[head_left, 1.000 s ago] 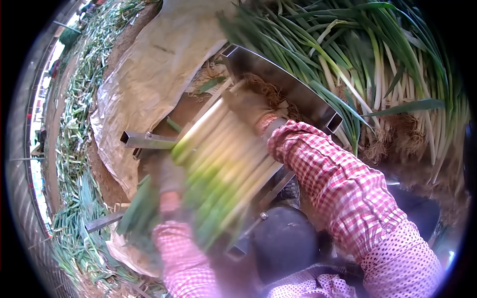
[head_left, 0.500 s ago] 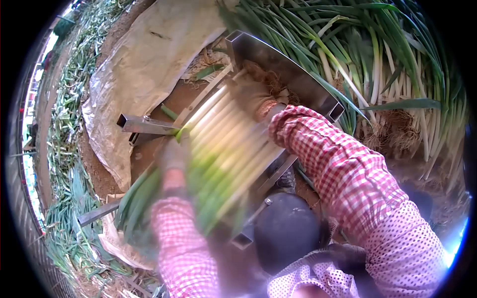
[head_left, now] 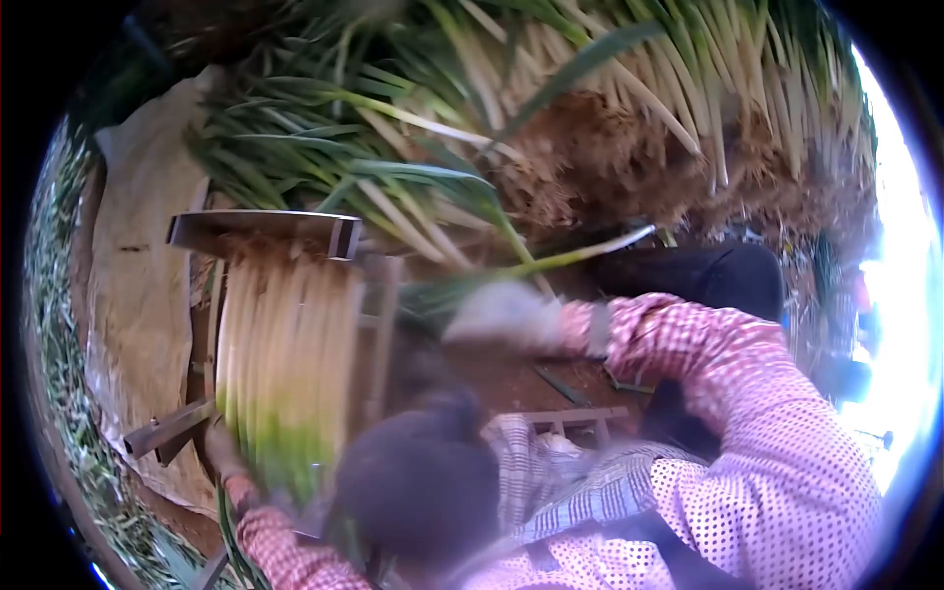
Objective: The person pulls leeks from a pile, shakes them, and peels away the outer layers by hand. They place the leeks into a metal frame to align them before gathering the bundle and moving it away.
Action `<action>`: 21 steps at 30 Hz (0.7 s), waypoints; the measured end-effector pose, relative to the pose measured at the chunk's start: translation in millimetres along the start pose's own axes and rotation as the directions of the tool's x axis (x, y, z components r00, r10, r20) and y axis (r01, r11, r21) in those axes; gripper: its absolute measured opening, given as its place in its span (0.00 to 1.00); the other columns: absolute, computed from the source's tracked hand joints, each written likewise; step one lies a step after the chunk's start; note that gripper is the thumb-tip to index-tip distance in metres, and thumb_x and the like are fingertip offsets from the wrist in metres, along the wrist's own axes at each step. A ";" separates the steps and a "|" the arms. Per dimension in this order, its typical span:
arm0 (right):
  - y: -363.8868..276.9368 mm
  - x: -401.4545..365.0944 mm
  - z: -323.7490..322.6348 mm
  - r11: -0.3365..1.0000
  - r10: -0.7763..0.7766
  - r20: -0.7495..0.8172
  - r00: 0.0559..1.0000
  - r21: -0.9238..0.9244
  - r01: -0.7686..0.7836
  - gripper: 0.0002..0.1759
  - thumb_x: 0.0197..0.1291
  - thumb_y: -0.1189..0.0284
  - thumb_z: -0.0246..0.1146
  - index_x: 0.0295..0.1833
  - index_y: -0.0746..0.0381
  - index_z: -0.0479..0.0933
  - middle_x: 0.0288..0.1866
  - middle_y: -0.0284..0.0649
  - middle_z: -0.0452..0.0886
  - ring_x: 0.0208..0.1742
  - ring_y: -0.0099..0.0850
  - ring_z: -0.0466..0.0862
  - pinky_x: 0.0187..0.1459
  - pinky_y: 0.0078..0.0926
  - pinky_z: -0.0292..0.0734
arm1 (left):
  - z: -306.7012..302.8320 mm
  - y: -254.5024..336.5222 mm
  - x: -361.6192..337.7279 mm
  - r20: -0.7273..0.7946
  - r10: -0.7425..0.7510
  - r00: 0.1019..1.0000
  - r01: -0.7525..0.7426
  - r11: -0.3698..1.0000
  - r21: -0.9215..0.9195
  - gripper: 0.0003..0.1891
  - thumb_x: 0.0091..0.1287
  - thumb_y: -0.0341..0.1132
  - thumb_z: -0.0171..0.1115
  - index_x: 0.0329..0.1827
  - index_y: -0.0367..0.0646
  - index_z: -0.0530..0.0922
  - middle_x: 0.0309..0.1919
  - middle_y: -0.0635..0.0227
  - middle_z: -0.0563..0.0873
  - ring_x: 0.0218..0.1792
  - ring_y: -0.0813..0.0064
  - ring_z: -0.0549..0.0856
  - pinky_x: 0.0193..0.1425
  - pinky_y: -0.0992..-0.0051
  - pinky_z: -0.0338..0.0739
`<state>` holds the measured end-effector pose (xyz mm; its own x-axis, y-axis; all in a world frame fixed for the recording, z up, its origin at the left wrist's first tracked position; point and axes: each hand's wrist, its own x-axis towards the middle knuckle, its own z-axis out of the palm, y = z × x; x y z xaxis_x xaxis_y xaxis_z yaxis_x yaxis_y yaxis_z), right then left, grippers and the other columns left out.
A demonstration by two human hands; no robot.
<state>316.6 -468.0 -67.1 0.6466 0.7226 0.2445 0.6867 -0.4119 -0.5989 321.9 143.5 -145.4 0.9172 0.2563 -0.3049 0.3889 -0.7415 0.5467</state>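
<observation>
My right hand (head_left: 503, 317) is a pale blur out to the right of the frame, well apart from the bunch of onions (head_left: 285, 344) that lies in it. I cannot tell how far my fingers are spread there, or whether they are closed on anything. Just above that hand a single long onion (head_left: 580, 258) lies aslant, its green end toward the bunch and its white end pointing off to the right; whether my hand touches it I cannot tell.

My left hand (head_left: 226, 452) is low on the other side, at the left edge of the bunch where the white stalks turn green, close by the inner end of a metal bar (head_left: 172, 428). The fingers are too small and soft to make out, so I cannot say whether they are apart or together, or pressing the stalks.

The bunch lies side by side in the frame, roots up against the metal end plate (head_left: 261, 224) and green tops toward me. My dark knee (head_left: 418, 482) is just to the right of those tops. Beyond the plate a large heap of onions (head_left: 610, 88) spreads across, with a tangle of brown roots (head_left: 590, 157) facing me. A pale sheet (head_left: 143, 285) lies on the ground to the left.
</observation>
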 end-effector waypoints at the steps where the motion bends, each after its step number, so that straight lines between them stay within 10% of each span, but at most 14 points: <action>1: 5.7 -32.0 -28.9 0.879 0.447 0.329 0.832 -0.332 -0.342 0.15 0.50 0.68 0.67 0.46 0.52 0.81 0.37 0.39 0.82 0.38 0.44 0.84 0.39 0.42 0.81 | -7.6 16.5 -19.2 -0.046 -0.014 0.999 -0.006 0.909 -0.416 0.25 0.79 0.47 0.45 0.58 0.32 0.79 0.55 0.56 0.85 0.52 0.62 0.84 0.58 0.67 0.77; 2: 14.9 -61.3 -58.3 0.653 0.755 0.286 0.590 -0.407 -0.639 0.16 0.49 0.65 0.68 0.46 0.54 0.81 0.42 0.40 0.83 0.44 0.44 0.84 0.45 0.43 0.80 | -20.1 39.7 -38.1 -0.081 -0.047 0.996 -0.030 0.655 -0.755 0.22 0.80 0.43 0.46 0.63 0.33 0.76 0.60 0.58 0.81 0.56 0.62 0.83 0.63 0.68 0.77; 5: 77.4 -163.9 -58.0 0.287 0.954 0.124 0.272 -0.629 -0.722 0.36 0.50 0.56 0.71 0.64 0.56 0.70 0.60 0.48 0.75 0.63 0.46 0.74 0.63 0.56 0.64 | -75.1 90.7 -93.8 -0.318 -0.258 0.912 -0.021 0.746 -0.666 0.20 0.78 0.42 0.51 0.63 0.36 0.76 0.55 0.59 0.84 0.54 0.65 0.84 0.62 0.68 0.80; 9: 104.8 -184.1 -54.5 0.362 0.932 0.219 0.291 -0.473 -0.803 0.15 0.63 0.69 0.59 0.54 0.56 0.80 0.52 0.45 0.83 0.59 0.43 0.80 0.63 0.53 0.68 | -91.1 277.7 -169.6 -0.319 0.035 0.947 -0.224 0.785 -0.578 0.17 0.77 0.40 0.52 0.57 0.36 0.78 0.48 0.63 0.84 0.50 0.69 0.85 0.58 0.71 0.80; 13: 99.0 -147.8 -158.1 0.665 0.741 0.229 0.631 -0.373 -0.647 0.11 0.61 0.64 0.61 0.47 0.51 0.83 0.44 0.41 0.87 0.50 0.42 0.86 0.51 0.40 0.79 | -50.3 466.9 -236.5 -0.057 0.450 0.891 -0.443 0.836 -0.323 0.12 0.75 0.33 0.52 0.52 0.35 0.80 0.46 0.63 0.82 0.47 0.72 0.84 0.56 0.73 0.78; 18: 24.1 -145.8 -334.8 0.715 0.611 -0.150 0.778 -0.317 -0.623 0.06 0.60 0.68 0.61 0.41 0.54 0.80 0.37 0.42 0.84 0.40 0.40 0.84 0.43 0.41 0.79 | 31.7 603.3 -289.6 0.438 0.494 0.751 -0.469 0.866 -0.172 0.14 0.77 0.38 0.53 0.46 0.34 0.82 0.37 0.65 0.86 0.40 0.75 0.85 0.50 0.75 0.78; 21: 11.5 -133.7 -314.7 0.683 0.706 -0.286 0.647 0.037 -0.729 0.05 0.62 0.70 0.59 0.41 0.55 0.79 0.36 0.42 0.84 0.39 0.40 0.84 0.43 0.39 0.79 | 128.6 608.8 -267.2 0.634 0.342 0.693 -0.252 0.940 -0.232 0.20 0.76 0.46 0.56 0.50 0.36 0.82 0.37 0.64 0.89 0.42 0.75 0.87 0.47 0.76 0.79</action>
<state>342.6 -744.1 133.3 0.9988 0.0178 -0.0466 -0.0147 -0.7876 -0.6160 302.5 -456.2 168.6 0.7143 -0.4695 -0.5190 0.1543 -0.6176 0.7712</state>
